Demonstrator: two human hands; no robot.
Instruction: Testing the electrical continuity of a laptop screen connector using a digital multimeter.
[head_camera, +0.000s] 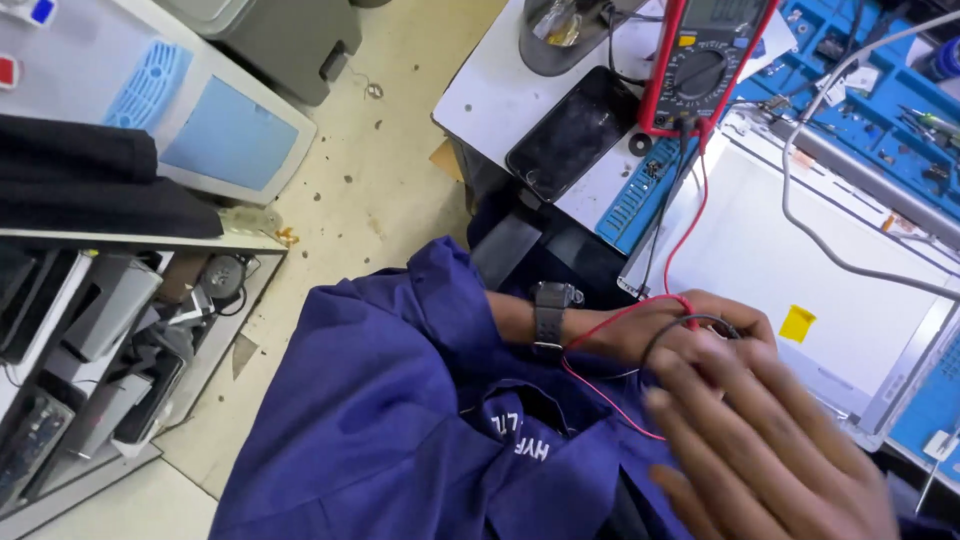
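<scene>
My left hand, with a black watch on its wrist and a blue sleeve behind it, is closed around a red lead and a black lead. Both leads run up to a red-cased multimeter on the bench. My right hand is blurred in the foreground, just below and partly over the left hand. Its fingers are spread and nothing shows in it. Both hands are at the near edge of a bare white display panel with a yellow sticker.
A dark phone lies on the white bench corner beside the multimeter. A blue work mat holds small tools. A grey cable crosses the panel. At left are a shelf of old devices, a white machine and a stained floor.
</scene>
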